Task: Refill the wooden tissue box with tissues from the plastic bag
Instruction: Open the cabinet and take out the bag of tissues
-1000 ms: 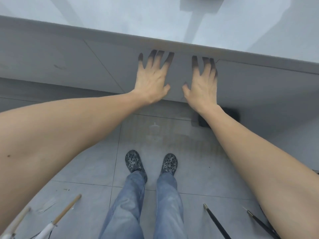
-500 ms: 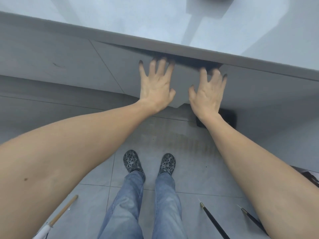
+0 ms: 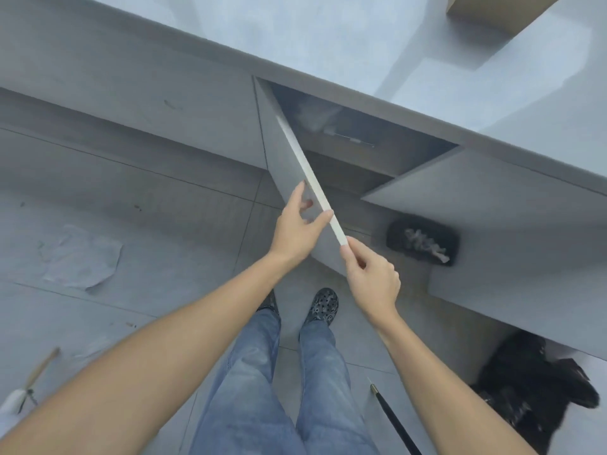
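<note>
A grey cabinet door point(image 3: 282, 159) under the pale counter point(image 3: 328, 37) stands swung open towards me. My left hand point(image 3: 297, 229) pinches its free edge, thumb on the white rim and fingers on the outer face. My right hand point(image 3: 372, 277) grips the same edge at its lower corner. Inside the open cabinet point(image 3: 377, 142) a pale, crinkled plastic bag point(image 3: 313, 114) shows dimly at the upper left, its contents unclear. A brown wooden box corner point(image 3: 486, 8) sits on the counter at the top right, mostly cut off.
A second grey door point(image 3: 460, 178) is open to the right. A black mat or brush point(image 3: 422, 243) lies on the tiled floor below it. A black bag point(image 3: 538, 385) sits at lower right, crumpled paper point(image 3: 80, 257) at left, and thin sticks point(image 3: 394, 418) near my feet.
Both hands were flat on the closed door front. The door has since swung open, and my hands now hold its free edge. The view has shifted left, showing the cabinet's inside.
</note>
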